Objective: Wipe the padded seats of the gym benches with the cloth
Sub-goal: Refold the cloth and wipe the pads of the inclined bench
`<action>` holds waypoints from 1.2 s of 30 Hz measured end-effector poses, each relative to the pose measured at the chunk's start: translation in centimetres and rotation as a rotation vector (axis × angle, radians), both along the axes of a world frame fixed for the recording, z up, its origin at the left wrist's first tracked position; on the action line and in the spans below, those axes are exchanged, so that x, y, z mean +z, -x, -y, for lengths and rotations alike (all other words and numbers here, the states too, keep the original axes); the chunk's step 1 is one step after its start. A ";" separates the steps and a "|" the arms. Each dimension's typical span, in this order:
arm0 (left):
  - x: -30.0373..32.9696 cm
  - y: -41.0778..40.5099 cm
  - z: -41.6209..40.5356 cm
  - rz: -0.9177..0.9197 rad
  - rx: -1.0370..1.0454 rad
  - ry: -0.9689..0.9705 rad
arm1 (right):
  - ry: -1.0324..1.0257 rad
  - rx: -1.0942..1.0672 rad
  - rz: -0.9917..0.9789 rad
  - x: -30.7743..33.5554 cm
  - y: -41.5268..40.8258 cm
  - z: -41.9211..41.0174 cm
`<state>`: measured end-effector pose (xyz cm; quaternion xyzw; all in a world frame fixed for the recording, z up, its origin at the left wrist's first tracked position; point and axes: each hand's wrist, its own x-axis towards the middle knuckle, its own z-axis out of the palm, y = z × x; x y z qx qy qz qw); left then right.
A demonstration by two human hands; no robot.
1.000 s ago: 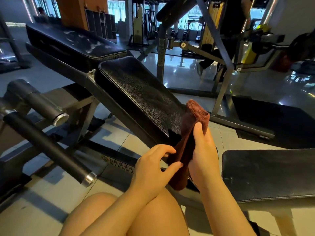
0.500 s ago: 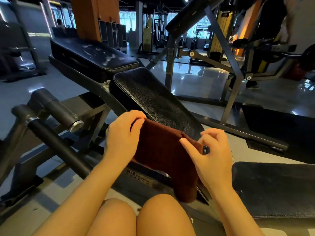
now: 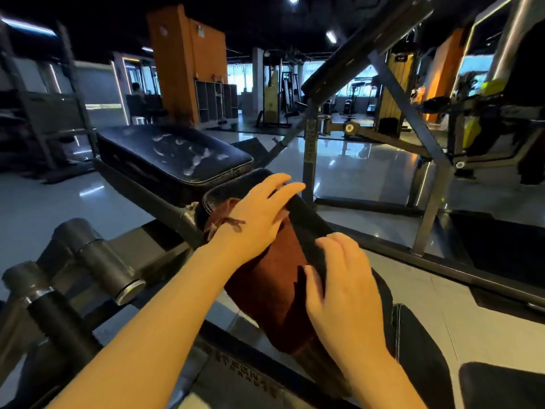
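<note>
Benches fill my view: the black padded backrest (image 3: 174,154) lies far left, scuffed white, and the black padded seat (image 3: 306,228) slopes toward me just beside it. Across that seat lies the rust-brown terry cloth (image 3: 265,278), its near end hanging over the edge. My left hand (image 3: 256,219) presses it flat, fingers spread. My right hand (image 3: 345,287) rests on its right edge, fingers together, lightly bent.

— What sort of place is this?
— A gym. Black padded benches (image 3: 174,156) on metal frames stand on a glossy floor (image 3: 368,172), with foam leg rollers (image 3: 97,258) close by.
— Anything further back?
— Weight machines (image 3: 392,93), orange pillars (image 3: 182,63), and cubby shelves (image 3: 216,100) near bright windows.
</note>
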<state>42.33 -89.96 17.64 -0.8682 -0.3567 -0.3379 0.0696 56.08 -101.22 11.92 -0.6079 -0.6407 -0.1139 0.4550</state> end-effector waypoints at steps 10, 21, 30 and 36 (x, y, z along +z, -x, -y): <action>-1.9 8.5 0.6 0.403 0.223 -0.164 | 0.345 0.410 0.106 3.4 7.0 -10.1; -3.8 7.1 2.7 0.350 0.203 -0.004 | 0.577 -0.059 -0.213 -2.6 -2.1 -8.2; -4.0 6.6 2.7 0.401 0.226 0.011 | 0.575 0.028 -0.067 -5.6 -1.0 1.3; -4.1 6.6 2.7 0.419 0.195 0.063 | 0.377 0.398 0.124 -0.3 4.5 -4.2</action>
